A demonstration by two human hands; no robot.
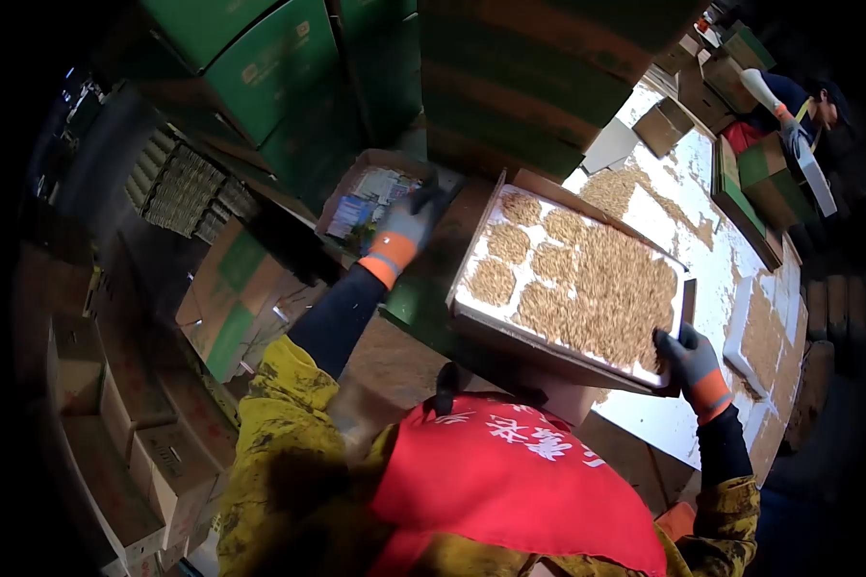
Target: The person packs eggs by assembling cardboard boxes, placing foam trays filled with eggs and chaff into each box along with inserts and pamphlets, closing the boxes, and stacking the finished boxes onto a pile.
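A white foam tray (527,213) sits in an open cardboard box (548,348) in front of me. Light-brown grain-like bits fill the tray, with round cups showing on its left side. At the near right corner, my right hand (695,370), in a grey and orange glove, is closed on the tray's rim. My left hand (406,231), gloved alike, reaches out beside a small open carton (335,197) that holds colourful printed packets (354,213). Its fingers are dark and blurred, so their grip cannot be made out.
Green cartons (279,72) are stacked at the far left, with a brown stack (520,82) beyond the tray. A white worktable (635,418) strewn with brown bits runs along the right. Another person (794,106) handles a white panel there. Open cartons (115,471) stand lower left.
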